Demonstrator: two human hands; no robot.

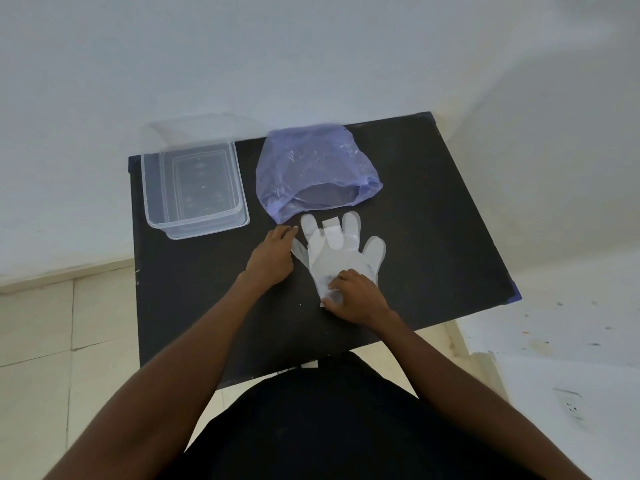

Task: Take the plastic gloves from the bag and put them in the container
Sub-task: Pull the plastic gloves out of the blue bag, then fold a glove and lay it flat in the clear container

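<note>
A clear plastic glove (337, 252) lies flat on the black table (433, 220), fingers pointing away from me, one finger folded back. My right hand (356, 297) presses on its cuff end. My left hand (272, 256) rests at the glove's left edge, fingertips touching the thumb part. Just beyond the glove sits a blue-purple plastic bag (311, 164), its mouth open toward me. At the table's far left stands a clear rectangular container (152, 206), nothing visible inside it.
A clear lid (194, 124) leans against the white wall behind the container. The table's near edge lies close to my body. Tiled floor shows to the left, a white paint-stained surface to the right.
</note>
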